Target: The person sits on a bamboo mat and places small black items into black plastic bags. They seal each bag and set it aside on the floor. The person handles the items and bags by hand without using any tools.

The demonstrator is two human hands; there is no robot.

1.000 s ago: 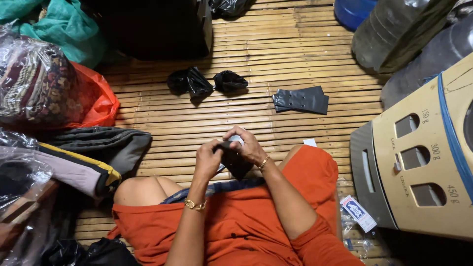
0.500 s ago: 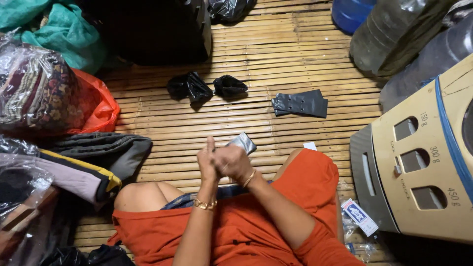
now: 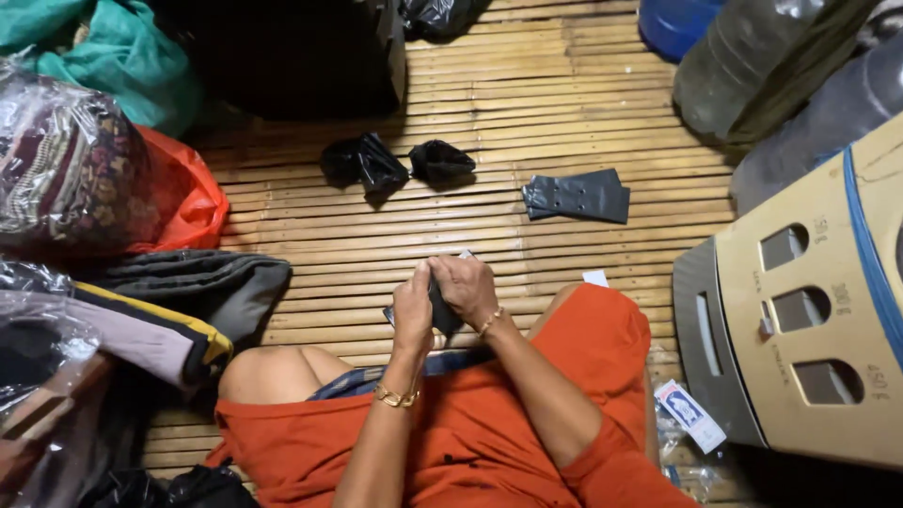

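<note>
A small black bag [image 3: 442, 310] is held low over the bamboo floor [image 3: 564, 85], just above the lap, where both hands can work it close to the body. The left hand [image 3: 412, 310] is closed around the bag's near edge, while the right hand [image 3: 466, 287] is curled over its top, fingers pressed down on the dark material; something pale peeks out by the right fingertips, though what it is cannot be told from this view.

Two finished black bundles [image 3: 390, 163] are set apart on the floor ahead, within reach, and a flat stack of unused bags [image 3: 577, 196] is laid to their right, likely so that each can be drawn as needed.

Compared with half a second ago, the hands are lowered and brought together, where they were raised with a pale slip showing above the fingers.
</note>
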